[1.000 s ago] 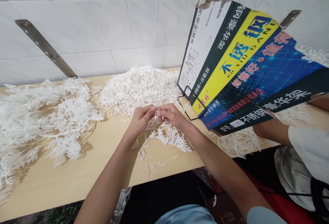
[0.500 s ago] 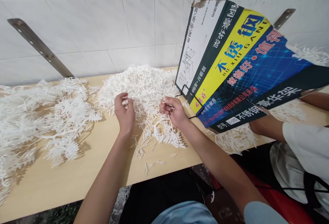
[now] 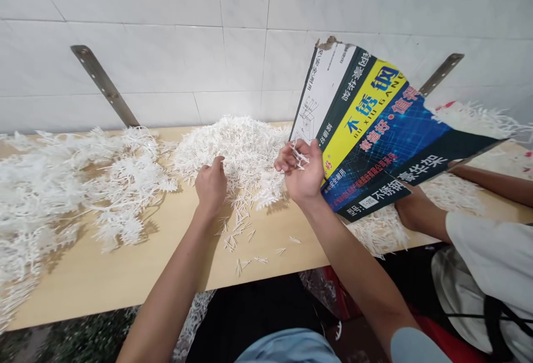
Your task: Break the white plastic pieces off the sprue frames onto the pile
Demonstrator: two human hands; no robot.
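My right hand (image 3: 306,174) is turned palm up in front of the cardboard's lower left corner. Its curled fingers hold a small, branched white plastic piece (image 3: 300,159). At the near edge of a heap of small white plastic pieces (image 3: 237,141) is my left hand (image 3: 211,185). Its thumb and fingertips are pressed together, and whatever lies between them is hidden. Between and below my hands, several loose, thin white pieces (image 3: 231,241) lie scattered on the wooden tabletop (image 3: 166,266).
A large tangle of white plastic sprays (image 3: 95,185) covers the table's left side. On the right, a printed cardboard sheet (image 3: 366,135) leans upright as a divider. Behind it, a co-worker's arm (image 3: 422,213) reaches among more white pieces. A tiled wall (image 3: 166,58) with metal brackets stands behind.
My right hand has opened out somewhat from a pinch and turned palm up, showing the white piece. My left hand's fingertips have come together. The view has shifted, with more wall showing.
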